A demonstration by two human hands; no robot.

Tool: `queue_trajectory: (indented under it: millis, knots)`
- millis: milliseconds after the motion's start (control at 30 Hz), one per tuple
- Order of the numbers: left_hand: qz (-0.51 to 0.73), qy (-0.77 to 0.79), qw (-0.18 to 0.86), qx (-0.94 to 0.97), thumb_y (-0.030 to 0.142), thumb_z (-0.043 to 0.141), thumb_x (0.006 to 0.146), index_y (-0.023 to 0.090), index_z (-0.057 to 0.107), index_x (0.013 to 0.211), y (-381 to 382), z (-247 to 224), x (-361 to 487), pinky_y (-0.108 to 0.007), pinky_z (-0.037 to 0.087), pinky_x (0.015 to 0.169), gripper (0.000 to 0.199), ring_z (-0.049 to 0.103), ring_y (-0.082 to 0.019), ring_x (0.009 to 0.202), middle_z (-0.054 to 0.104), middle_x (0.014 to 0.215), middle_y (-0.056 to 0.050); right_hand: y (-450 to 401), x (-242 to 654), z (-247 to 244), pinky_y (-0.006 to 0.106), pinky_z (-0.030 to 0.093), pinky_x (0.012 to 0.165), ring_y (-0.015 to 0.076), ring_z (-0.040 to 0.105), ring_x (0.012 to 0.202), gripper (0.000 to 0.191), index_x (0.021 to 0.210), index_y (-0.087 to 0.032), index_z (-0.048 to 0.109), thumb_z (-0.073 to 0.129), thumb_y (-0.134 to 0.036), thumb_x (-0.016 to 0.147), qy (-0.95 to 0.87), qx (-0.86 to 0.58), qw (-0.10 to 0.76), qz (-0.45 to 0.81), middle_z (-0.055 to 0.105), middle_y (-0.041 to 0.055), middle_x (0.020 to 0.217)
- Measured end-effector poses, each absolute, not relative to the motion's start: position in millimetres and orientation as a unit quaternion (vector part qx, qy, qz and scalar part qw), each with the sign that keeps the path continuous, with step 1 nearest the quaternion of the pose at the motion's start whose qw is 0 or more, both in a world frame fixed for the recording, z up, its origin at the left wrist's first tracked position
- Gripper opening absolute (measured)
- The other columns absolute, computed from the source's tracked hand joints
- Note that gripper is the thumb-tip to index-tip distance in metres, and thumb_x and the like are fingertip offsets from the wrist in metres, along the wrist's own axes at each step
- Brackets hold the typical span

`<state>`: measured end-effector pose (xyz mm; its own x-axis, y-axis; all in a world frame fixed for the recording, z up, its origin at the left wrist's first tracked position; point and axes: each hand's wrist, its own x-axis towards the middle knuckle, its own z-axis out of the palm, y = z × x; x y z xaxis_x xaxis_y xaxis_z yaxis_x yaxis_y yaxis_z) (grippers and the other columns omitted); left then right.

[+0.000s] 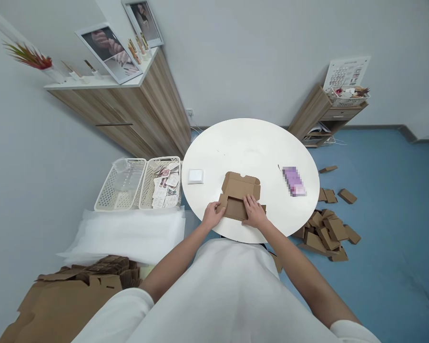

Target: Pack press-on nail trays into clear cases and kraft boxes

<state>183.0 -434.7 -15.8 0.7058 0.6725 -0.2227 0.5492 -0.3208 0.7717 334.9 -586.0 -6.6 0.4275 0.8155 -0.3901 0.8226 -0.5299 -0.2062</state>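
Note:
A brown cardboard mailer box (242, 186), partly folded, lies on the white round table (250, 143) close to my body. Its lid panel stands out toward the far side, with small side flaps spread. My left hand (213, 214) has its thumb and fingers closed on the box's left flap. Across the right part of the box lies my right hand (254, 212), fingers stretched out over the inner fold and thumb apart near the front edge. The right flap is partly covered by this hand.
A small white square item (195, 176) and a purple pixelated item (294, 181) lie on the table. Left are white baskets (160, 183), white sheets (128, 233) and stacked flat cardboard (67, 305). Folded boxes (327, 233) are heaped on the floor at right.

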Motion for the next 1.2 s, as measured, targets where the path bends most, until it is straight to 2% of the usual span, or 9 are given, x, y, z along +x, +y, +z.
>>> queue_trajectory:
  millis: [167, 333, 600, 833, 1000, 1100, 1200]
  knots:
    - [0.043, 0.374, 0.414, 0.829, 0.021, 0.047, 0.077, 0.017, 0.050, 0.095, -434, -16, 193, -0.027, 0.042, 0.070, 0.018, 0.057, -0.015, 0.079, 0.059, 0.094, -0.006, -589, 333, -6, 0.046, 0.019, 0.100, 0.0290, -0.003, 0.132, 0.116, 0.137, -0.016, -0.002, 0.069, -0.048, 0.051, 0.500, 0.836, 0.010, -0.228, 0.001, 0.0131, 0.145]
    - [-0.032, 0.396, 0.379, 0.836, 0.020, 0.047, 0.076, 0.017, 0.046, 0.096, -428, -12, 201, -0.026, 0.039, 0.067, 0.021, 0.056, -0.017, 0.082, 0.060, 0.087, -0.006, -592, 331, -4, 0.046, 0.018, 0.101, 0.0286, -0.006, 0.132, 0.118, 0.137, -0.015, -0.003, 0.069, -0.050, 0.050, 0.519, 0.823, 0.025, -0.231, -0.004, 0.0123, 0.145]
    - [-0.104, 0.380, 0.371, 0.841, 0.017, 0.047, 0.073, 0.017, 0.043, 0.096, -424, -13, 200, -0.025, 0.036, 0.060, 0.024, 0.056, -0.018, 0.076, 0.059, 0.082, -0.005, -593, 331, -2, 0.050, 0.017, 0.101, 0.0277, -0.009, 0.132, 0.123, 0.137, -0.016, -0.007, 0.069, -0.053, 0.048, 0.520, 0.819, 0.040, -0.239, -0.006, 0.0128, 0.145]
    - [-0.108, 0.383, 0.329, 0.856, 0.013, 0.048, 0.071, 0.018, 0.041, 0.092, -426, -13, 203, -0.025, 0.035, 0.057, 0.023, 0.057, -0.020, 0.076, 0.059, 0.084, -0.007, -589, 330, -4, 0.048, 0.016, 0.102, 0.0275, -0.009, 0.132, 0.123, 0.137, -0.016, -0.009, 0.069, -0.050, 0.049, 0.520, 0.821, 0.036, -0.232, -0.007, 0.0119, 0.145]
    - [-0.094, 0.410, 0.300, 0.856, 0.011, 0.050, 0.070, 0.016, 0.042, 0.095, -429, -10, 211, -0.029, 0.037, 0.063, 0.027, 0.057, -0.024, 0.081, 0.059, 0.085, -0.010, -586, 329, -5, 0.046, 0.017, 0.102, 0.0275, -0.007, 0.132, 0.121, 0.137, -0.014, -0.006, 0.069, -0.049, 0.049, 0.518, 0.825, 0.037, -0.223, -0.004, 0.0138, 0.145]
    - [-0.070, 0.383, 0.336, 0.858, 0.019, 0.051, 0.073, 0.016, 0.040, 0.105, -427, -7, 204, -0.029, 0.039, 0.068, 0.033, 0.057, -0.021, 0.081, 0.058, 0.086, -0.007, -586, 331, -5, 0.046, 0.017, 0.102, 0.0276, -0.006, 0.132, 0.121, 0.137, -0.014, -0.006, 0.070, -0.049, 0.049, 0.516, 0.827, 0.038, -0.218, -0.003, 0.0141, 0.145]
    - [-0.051, 0.312, 0.385, 0.867, 0.035, 0.058, 0.071, 0.016, 0.029, 0.123, -423, 0, 192, -0.030, 0.041, 0.074, 0.062, 0.056, -0.019, 0.084, 0.054, 0.102, -0.009, -587, 333, -5, 0.046, 0.016, 0.102, 0.0276, -0.006, 0.132, 0.121, 0.137, -0.015, -0.006, 0.070, -0.049, 0.049, 0.517, 0.827, 0.038, -0.217, -0.003, 0.0139, 0.145]
